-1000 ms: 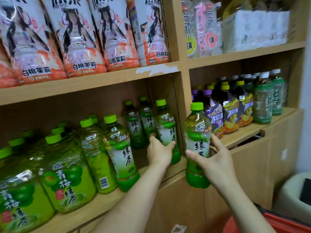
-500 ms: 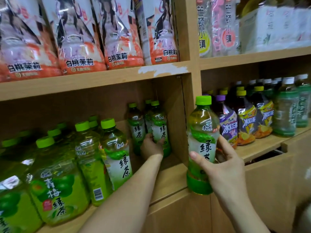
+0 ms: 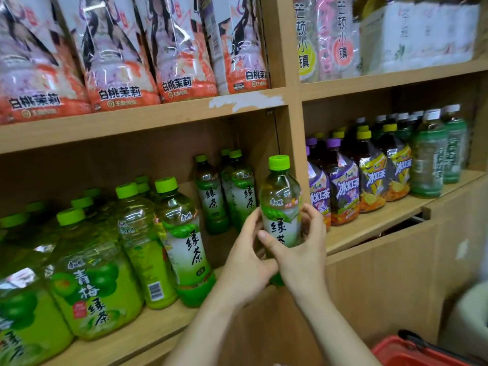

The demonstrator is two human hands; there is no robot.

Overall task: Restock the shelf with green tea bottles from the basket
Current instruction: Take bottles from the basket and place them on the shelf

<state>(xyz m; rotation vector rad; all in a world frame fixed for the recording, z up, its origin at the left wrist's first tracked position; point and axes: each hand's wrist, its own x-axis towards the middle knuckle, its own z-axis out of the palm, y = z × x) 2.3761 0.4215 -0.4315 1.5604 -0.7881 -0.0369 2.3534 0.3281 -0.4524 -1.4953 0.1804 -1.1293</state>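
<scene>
In the head view, the job looks partly done. Three green tea bottles (image 3: 227, 191) stand at the back of the shelf (image 3: 126, 339), and two more (image 3: 184, 239) stand nearer the front, at 9 o'clock from the bottle in hand (image 3: 281, 207). That one is upright in front of the shelf's wooden divider and not yet set down. The left hand (image 3: 248, 260) curls round its left side. The right hand (image 3: 303, 249) wraps the other side, with the thumb lying across the label. Bare board shows between the back row and the hands, so there seems to be room for it. The red basket (image 3: 412, 352) sits at 5 o'clock, its inside out of sight, so how many bottles remain cannot be told. The bottle is clear plastic with rounded shoulders, a glossy green and white wrap and a bright green screw cap. The shelf is pale wood-look board, chipped white on the upper edge (image 3: 245, 101). The basket looks like hard plastic with a dark handle.
</scene>
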